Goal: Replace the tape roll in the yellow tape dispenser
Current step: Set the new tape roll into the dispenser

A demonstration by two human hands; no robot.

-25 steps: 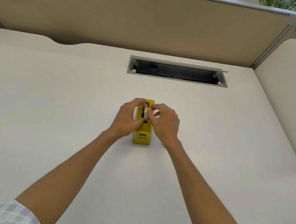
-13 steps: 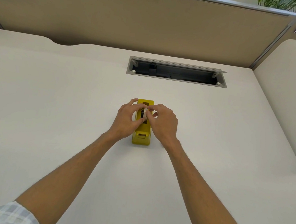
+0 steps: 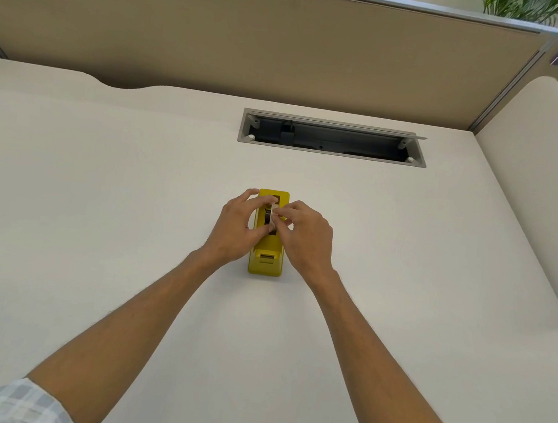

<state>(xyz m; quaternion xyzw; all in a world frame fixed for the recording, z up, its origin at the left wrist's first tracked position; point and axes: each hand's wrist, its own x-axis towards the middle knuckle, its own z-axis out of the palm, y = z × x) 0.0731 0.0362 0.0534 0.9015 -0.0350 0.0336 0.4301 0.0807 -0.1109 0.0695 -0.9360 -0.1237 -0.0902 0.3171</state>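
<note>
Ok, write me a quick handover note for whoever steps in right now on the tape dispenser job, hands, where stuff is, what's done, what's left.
Left hand: fingers closed on the tape roll from the left side.
Right hand: fingertips pinching the same roll from the right.
Yellow tape dispenser: upright on the desk, cutter end toward the person, not tipped.
Roll: sitting in the dispenser's top slot between both hands; whether it is fully seated is hidden by the fingers.
Done: cannot tell from this view if this is the old roll or the new one; no other roll is visible on the desk.
Left: confirm the roll is seated, then lead the tape end to the cutter.
</note>
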